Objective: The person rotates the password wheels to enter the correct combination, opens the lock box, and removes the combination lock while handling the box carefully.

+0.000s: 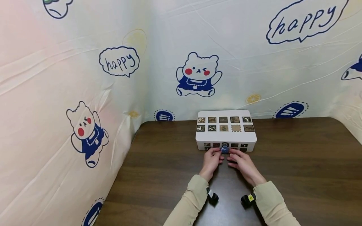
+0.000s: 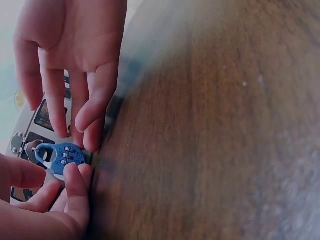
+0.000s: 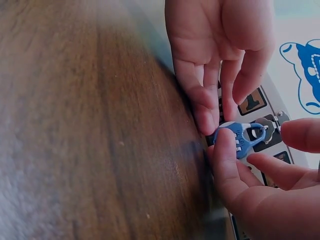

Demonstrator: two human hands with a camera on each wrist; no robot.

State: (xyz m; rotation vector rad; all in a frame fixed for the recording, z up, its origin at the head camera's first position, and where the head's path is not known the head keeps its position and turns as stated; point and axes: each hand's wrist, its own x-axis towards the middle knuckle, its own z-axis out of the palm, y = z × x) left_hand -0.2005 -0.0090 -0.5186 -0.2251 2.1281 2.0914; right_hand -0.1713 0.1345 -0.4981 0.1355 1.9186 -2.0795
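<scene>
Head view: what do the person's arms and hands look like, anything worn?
Both left hand and right hand are bare, no gloves. Long beige sleeves: left sleeve, right sleeve. Each wrist carries a small black device: the left device has a whitish patch, the right device a yellow one. No cables visible.

Looks like an indoor tabletop recording booth, screened off at the back and both sides with pale, creased sheeting [image 1: 240,77]. Printed, nursery-style, with blue-outlined cartoon bears [image 1: 195,84], speech bubbles [image 1: 119,61] reading "happy", and yellow lemon slices [image 1: 253,99]. Furnished with a dark wood-grain table [image 1: 302,169], close up to the sheeting. Fitted out for recording, judging by small black cameras [image 1: 247,201] worn at two beige sleeve cuffs [image 1: 267,193]. Cannot tell whether set up in a home, office or lab.
</scene>
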